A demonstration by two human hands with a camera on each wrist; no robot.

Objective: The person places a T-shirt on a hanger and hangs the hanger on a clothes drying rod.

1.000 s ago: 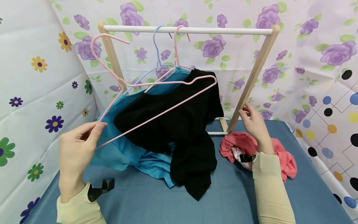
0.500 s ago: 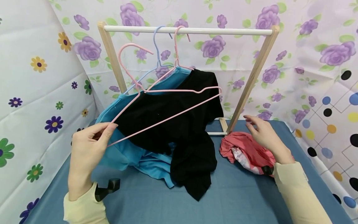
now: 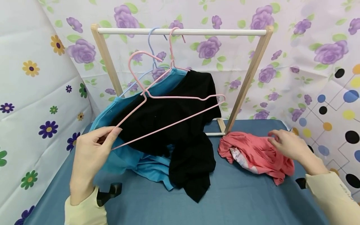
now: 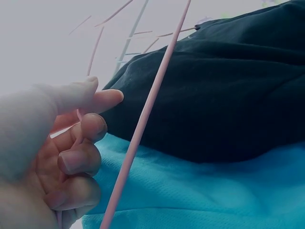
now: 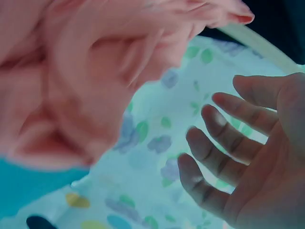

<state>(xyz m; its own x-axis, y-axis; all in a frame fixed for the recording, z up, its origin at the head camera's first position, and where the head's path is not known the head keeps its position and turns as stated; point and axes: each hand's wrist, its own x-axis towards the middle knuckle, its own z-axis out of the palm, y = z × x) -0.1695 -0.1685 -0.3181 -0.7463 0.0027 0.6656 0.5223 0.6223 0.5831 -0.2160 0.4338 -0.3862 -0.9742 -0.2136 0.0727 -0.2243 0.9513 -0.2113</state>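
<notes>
My left hand (image 3: pixel 94 151) pinches a pink hanger (image 3: pixel 180 97) at its left end, between thumb and fingers. The hanger carries no garment and stands in front of the hung clothes, its hook below the rail. In the left wrist view the hanger's lower bar (image 4: pixel 143 119) runs past my curled fingers. My right hand (image 3: pixel 292 148) is over the right side of a crumpled coral-red garment (image 3: pixel 253 150) on the table. The right wrist view shows its fingers spread and loosely bent, apart from the coral cloth (image 5: pixel 81 86).
A wooden rack with a white rail (image 3: pixel 208 32) stands at the back. From it hang a blue garment (image 3: pixel 126 159) on a light-blue hanger (image 3: pixel 150 47) and a black garment (image 3: pixel 174 118) on another pink hanger (image 3: pixel 171 47). Patterned cloth walls enclose the blue table (image 3: pixel 230 200).
My right hand has left the rack's right post and moved right and down to the coral garment. My left hand has brought the pink hanger right and lower.
</notes>
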